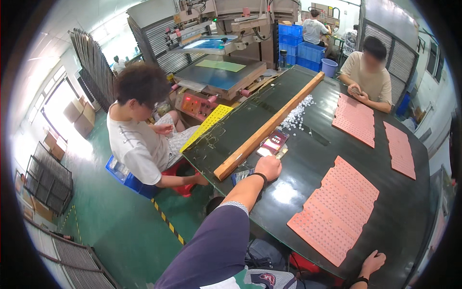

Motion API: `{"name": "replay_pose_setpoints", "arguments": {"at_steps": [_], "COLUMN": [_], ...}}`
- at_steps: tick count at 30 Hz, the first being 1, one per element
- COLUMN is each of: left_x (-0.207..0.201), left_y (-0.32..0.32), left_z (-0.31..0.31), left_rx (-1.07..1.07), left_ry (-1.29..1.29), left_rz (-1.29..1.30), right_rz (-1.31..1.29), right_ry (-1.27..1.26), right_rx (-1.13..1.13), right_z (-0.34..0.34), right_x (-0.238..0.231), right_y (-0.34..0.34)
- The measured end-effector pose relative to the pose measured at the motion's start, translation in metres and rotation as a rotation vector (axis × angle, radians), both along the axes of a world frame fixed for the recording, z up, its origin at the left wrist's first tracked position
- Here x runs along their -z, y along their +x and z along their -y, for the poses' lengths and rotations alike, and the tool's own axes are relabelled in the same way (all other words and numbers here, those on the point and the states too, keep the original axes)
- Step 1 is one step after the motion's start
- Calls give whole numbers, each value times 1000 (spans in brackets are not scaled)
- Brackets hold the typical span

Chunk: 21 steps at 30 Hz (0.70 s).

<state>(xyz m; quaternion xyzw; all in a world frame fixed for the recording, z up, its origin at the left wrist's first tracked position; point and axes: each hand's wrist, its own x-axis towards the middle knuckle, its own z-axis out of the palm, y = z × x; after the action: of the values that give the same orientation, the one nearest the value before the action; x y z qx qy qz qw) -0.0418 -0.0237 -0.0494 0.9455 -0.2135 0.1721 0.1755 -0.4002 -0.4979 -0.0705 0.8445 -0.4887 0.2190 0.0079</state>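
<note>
My left hand (pixel 268 167) is on the dark table at the near end of a phone (pixel 274 144) with a lit screen. Its fingers are curled, and what they hold, if anything, is hidden. Beside them lies a small yellowish piece (pixel 282 152) too small to name. At the lower right, my right hand (pixel 374 263) rests on the table near its edge, fingers loosely stretched and nothing in them. Between my hands lies a pink sheet (pixel 337 207) with rows of small holes or bumps; my right hand is closest to it and apart from it.
A long wooden bar (pixel 269 126) crosses the table (pixel 308 166), with a pile of small clear pieces (pixel 299 113) beside it. Two more pink sheets (pixel 355 119) lie farther right. One person (pixel 139 130) sits left, another (pixel 368 72) across. A printing machine (pixel 221 72) stands behind.
</note>
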Motion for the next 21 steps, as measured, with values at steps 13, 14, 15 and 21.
{"name": "replay_pose_setpoints", "arguments": {"at_steps": [13, 14, 15, 21], "left_x": [2, 2, 4, -1], "left_y": [-4, -3, -3, -1], "left_z": [-2, -2, -2, 0], "left_rx": [-6, -2, -1, -11], "left_ry": [-13, -12, -13, 16], "left_rz": [-8, -8, -17, -58], "right_rz": [-17, -18, -8, 58], "right_ry": [35, 36, 20, -30], "right_rx": [2, 6, -6, -55], "right_z": [-5, -5, -5, 1], "right_x": [-6, -5, -4, 3], "right_y": [-2, -3, -3, -8]}}
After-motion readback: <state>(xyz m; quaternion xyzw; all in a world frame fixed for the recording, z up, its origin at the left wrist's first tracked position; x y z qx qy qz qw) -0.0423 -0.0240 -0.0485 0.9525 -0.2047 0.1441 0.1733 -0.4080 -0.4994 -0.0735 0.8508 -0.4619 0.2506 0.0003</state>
